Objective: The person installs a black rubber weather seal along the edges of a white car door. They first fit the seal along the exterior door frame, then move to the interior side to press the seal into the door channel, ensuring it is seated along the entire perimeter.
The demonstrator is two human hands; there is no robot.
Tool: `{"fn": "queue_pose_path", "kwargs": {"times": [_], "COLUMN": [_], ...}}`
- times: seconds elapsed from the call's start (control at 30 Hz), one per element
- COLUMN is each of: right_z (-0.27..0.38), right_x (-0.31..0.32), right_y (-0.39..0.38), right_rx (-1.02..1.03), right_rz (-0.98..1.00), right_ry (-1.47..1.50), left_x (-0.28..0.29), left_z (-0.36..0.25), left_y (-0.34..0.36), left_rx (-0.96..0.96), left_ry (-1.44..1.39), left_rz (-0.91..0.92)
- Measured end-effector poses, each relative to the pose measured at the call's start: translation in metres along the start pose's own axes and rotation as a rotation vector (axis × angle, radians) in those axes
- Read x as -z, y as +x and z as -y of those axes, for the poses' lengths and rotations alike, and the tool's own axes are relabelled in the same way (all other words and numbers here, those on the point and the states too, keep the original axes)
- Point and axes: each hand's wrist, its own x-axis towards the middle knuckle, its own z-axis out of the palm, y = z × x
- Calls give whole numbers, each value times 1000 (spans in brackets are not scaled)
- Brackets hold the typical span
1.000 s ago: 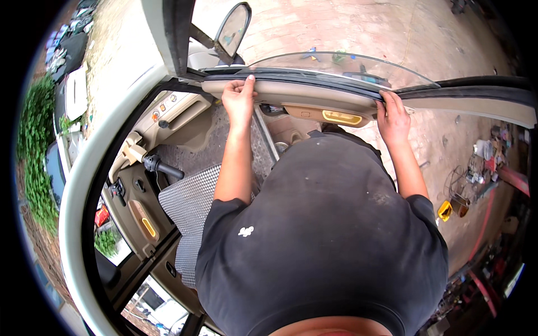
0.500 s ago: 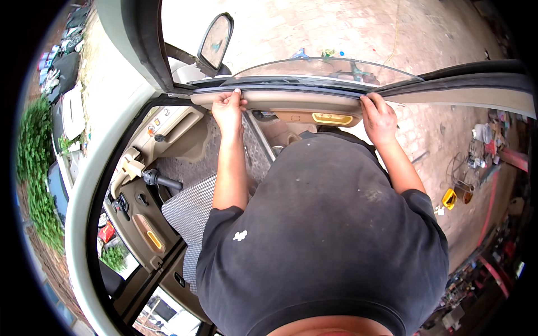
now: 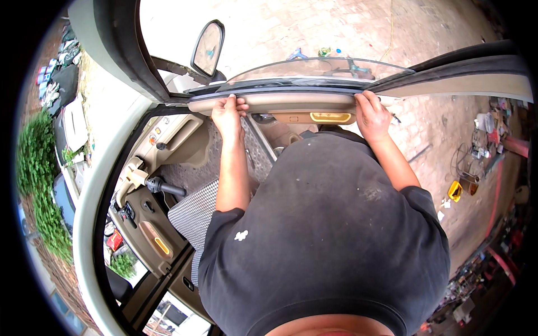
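A beige car door panel (image 3: 302,102) runs across the upper middle, with a dark window seal strip (image 3: 291,89) along its top edge. The partly raised window glass (image 3: 314,68) stands beyond the strip. At the panel's left end, my left hand (image 3: 228,116) has its fingers bent over the top edge, the index finger against the strip. My right hand (image 3: 373,117) grips the panel's right end, thumb and fingers closed at the corner. The parts under the fingertips are hidden. A small dark tip shows beside my right hand; its kind is unclear.
A side mirror (image 3: 208,49) sits beyond the door's left end. Left of me are the checkered seat (image 3: 193,215), a steering-column stalk (image 3: 165,186) and the pale door frame (image 3: 84,235). Tools and a yellow container (image 3: 454,191) lie on the paved ground at right.
The view has shifted slightly. My left index finger sits a little lower on the panel edge, and my right hand has moved slightly left along it. Both hands stay at the panel.
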Motion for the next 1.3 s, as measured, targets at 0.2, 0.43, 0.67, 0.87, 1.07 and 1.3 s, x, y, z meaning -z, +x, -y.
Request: {"fn": "queue_pose_path", "kwargs": {"times": [0.2, 0.43, 0.67, 0.87, 1.07, 1.3], "right_z": [-4, -3, -4, -2, -9, -12], "right_x": [-14, -11, 5, 11, 5, 6], "right_y": [-5, 3, 7, 3, -10, -2], "right_rx": [-57, -69, -61, -82, -110, -85], "right_rz": [-38, -15, 29, 88, 41, 94], "right_ry": [42, 29, 30, 48, 59, 109], "left_x": [2, 2, -3, 3, 1, 0], "left_z": [2, 3, -11, -12, -6, 11], "left_y": [1, 5, 2, -7, -15, -21], "left_rx": [-4, 10, 115, 69, 66, -46], "left_ry": [22, -12, -111, -133, -330, -528], "left_rz": [21, 30, 31, 68, 130, 103]}}
